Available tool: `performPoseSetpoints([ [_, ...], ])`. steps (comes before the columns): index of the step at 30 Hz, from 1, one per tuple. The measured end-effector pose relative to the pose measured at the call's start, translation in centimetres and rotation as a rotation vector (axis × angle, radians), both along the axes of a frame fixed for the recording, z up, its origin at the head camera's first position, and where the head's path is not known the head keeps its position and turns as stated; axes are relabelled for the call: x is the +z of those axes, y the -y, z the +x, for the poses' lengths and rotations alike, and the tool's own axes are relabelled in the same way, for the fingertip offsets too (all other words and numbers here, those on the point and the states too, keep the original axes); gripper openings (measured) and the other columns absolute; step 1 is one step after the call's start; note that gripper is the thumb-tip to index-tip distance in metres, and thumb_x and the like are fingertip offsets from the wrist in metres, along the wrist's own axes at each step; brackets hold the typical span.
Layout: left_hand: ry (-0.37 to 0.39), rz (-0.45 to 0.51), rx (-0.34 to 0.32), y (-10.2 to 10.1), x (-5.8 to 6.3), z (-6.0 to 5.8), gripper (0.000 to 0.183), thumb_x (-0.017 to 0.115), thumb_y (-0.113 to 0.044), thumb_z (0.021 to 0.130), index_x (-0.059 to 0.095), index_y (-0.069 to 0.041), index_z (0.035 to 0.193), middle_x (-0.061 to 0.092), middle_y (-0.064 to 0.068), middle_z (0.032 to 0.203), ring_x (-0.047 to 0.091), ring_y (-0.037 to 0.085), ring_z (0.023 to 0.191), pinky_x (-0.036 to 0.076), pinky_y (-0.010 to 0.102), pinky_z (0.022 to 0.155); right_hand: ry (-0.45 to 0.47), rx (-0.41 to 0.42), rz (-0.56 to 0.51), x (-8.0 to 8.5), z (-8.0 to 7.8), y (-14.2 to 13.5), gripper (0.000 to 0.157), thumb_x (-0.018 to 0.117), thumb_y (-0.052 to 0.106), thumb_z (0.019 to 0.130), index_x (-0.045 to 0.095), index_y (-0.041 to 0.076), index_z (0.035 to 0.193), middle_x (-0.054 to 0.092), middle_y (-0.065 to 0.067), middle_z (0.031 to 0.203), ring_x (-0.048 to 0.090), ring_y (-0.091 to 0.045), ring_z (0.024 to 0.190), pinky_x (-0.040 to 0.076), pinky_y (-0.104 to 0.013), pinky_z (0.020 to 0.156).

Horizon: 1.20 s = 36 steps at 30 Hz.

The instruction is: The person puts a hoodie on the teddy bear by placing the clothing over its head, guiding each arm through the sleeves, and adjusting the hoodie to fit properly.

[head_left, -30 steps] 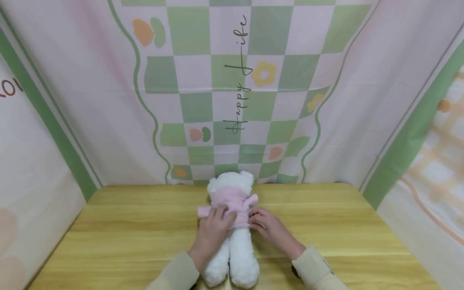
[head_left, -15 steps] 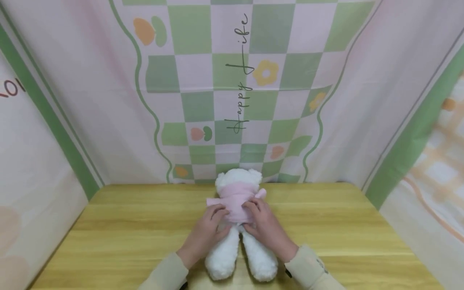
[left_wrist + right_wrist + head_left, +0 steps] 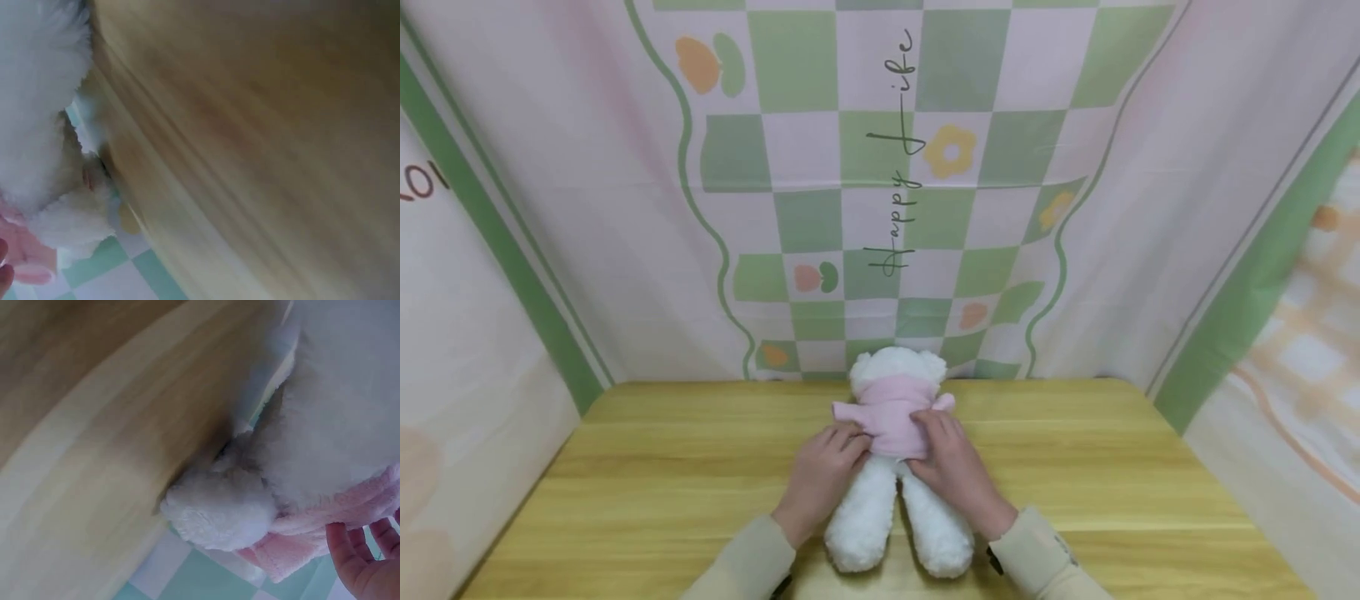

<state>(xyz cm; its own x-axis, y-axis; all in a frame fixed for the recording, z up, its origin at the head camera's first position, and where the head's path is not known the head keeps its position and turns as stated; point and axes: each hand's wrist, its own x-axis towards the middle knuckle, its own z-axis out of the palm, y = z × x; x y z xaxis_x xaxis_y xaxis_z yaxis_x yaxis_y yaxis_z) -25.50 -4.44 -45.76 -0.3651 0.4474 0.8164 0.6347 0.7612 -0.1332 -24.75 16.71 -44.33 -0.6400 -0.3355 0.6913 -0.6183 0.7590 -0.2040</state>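
Left hand pinches left hem of pink fabric top; white fluffy plush toy, wearing it, lies between hands on yellow wood-grain table; right hand pinches top's right side, thumb at hem.

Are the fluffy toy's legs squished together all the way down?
No, the toy has its white legs spread apart, with the wooden table showing between them.

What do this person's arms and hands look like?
The left hand and right hand are bare, below cream sleeves. Something black peeks from under each sleeve, too hidden to identify. The right sleeve bears a small dark marking.
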Motion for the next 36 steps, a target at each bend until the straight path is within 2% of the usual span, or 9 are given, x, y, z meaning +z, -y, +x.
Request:
performPoseSetpoints([
  [4, 0.006, -0.053, -0.040, 0.0, -0.1, -0.2, 0.015, 0.075, -0.016, 0.077, 0.070, -0.016, 0.091, 0.070, -0.005, 0.094, 0.065, 0.011, 0.093, 0.053, 0.033, 0.096, -0.013, -0.003, 0.000, -0.3, -0.1, -0.1, 0.055, 0.083, -0.002, 0.057, 0.057, 0.000, 0.105, 0.059, -0.008, 0.098, 0.056, -0.021, 0.091, 0.052, -0.033, 0.076],
  [8, 0.007, -0.135, -0.011, 0.1, -0.3, -0.1, 0.012, 0.065, -0.019, 0.083, 0.066, -0.016, 0.094, 0.070, -0.005, 0.095, 0.067, 0.010, 0.093, 0.051, 0.043, 0.099, -0.043, 0.002, -0.008, -0.6, -0.3, -0.1, 0.052, 0.082, -0.005, 0.053, 0.058, 0.001, 0.099, 0.059, -0.005, 0.091, 0.055, -0.017, 0.084, 0.050, -0.028, 0.071],
  [12, 0.067, -0.193, 0.018, 0.6, -0.5, 0.3, 0.016, 0.061, -0.021, 0.085, 0.063, -0.016, 0.100, 0.069, -0.003, 0.094, 0.068, 0.010, 0.090, 0.049, 0.049, 0.099, -0.059, 0.012, 0.006, -0.7, -0.5, 0.1, 0.049, 0.081, -0.003, 0.052, 0.060, 0.005, 0.096, 0.060, -0.002, 0.087, 0.053, -0.014, 0.078, 0.048, -0.025, 0.067],
  [16, 0.165, -0.227, 0.010, 1.0, -0.5, 0.8, 0.020, 0.068, -0.025, 0.084, 0.062, -0.017, 0.102, 0.068, -0.005, 0.092, 0.067, 0.009, 0.088, 0.048, 0.049, 0.100, -0.024, 0.051, 0.020, -0.7, -0.5, 0.1, 0.049, 0.081, -0.001, 0.052, 0.061, 0.008, 0.096, 0.059, 0.000, 0.087, 0.051, -0.011, 0.077, 0.047, -0.023, 0.066],
  [21, 0.291, -0.055, -0.025, 1.3, 1.4, 0.7, 0.014, 0.068, -0.023, 0.085, 0.064, -0.015, 0.095, 0.065, -0.005, 0.085, 0.062, 0.009, 0.079, 0.055, 0.032, 0.082, 0.039, 0.177, 0.038, -0.2, -0.6, -0.6, 0.049, 0.083, 0.003, 0.058, 0.059, 0.008, 0.100, 0.056, -0.001, 0.095, 0.051, -0.010, 0.085, 0.050, -0.023, 0.072],
  [26, 0.431, 0.161, -0.002, 0.6, 4.0, -1.4, 0.014, 0.064, -0.020, 0.091, 0.068, -0.010, 0.099, 0.065, 0.003, 0.090, 0.061, 0.015, 0.078, 0.054, 0.026, 0.066, 0.123, 0.287, -0.025, 0.8, -1.2, -1.3, 0.036, 0.081, 0.015, 0.072, 0.061, 0.009, 0.102, 0.058, -0.001, 0.095, 0.053, -0.009, 0.084, 0.051, -0.022, 0.072],
  [29, 0.546, 0.144, 0.003, 0.2, 4.8, -2.9, 0.017, 0.060, -0.023, 0.094, 0.067, -0.011, 0.104, 0.064, 0.005, 0.100, 0.061, 0.019, 0.091, 0.054, 0.031, 0.078, 0.186, 0.223, -0.175, 1.3, -1.7, -1.3, 0.020, 0.071, 0.012, 0.083, 0.065, 0.006, 0.102, 0.061, -0.004, 0.093, 0.055, -0.010, 0.082, 0.051, -0.022, 0.070],
  [32, 0.629, 0.126, -0.031, -0.1, 5.0, -3.9, 0.022, 0.057, -0.025, 0.095, 0.067, -0.011, 0.109, 0.063, 0.007, 0.107, 0.061, 0.023, 0.100, 0.053, 0.037, 0.087, 0.289, 0.100, -0.307, 2.0, -2.6, -1.0, 0.020, 0.061, 0.012, 0.091, 0.066, 0.003, 0.109, 0.062, -0.009, 0.101, 0.056, -0.013, 0.081, 0.050, -0.024, 0.068],
  [36, 0.754, 0.140, -0.061, -0.7, 5.4, -4.6, 0.032, 0.061, -0.029, 0.093, 0.065, -0.007, 0.116, 0.063, 0.010, 0.111, 0.060, 0.027, 0.103, 0.052, 0.042, 0.090, 0.457, 0.035, -0.315, 3.2, -4.0, -0.8, 0.027, 0.061, 0.017, 0.092, 0.065, 0.002, 0.115, 0.061, -0.013, 0.111, 0.058, -0.018, 0.087, 0.050, -0.027, 0.075],
])
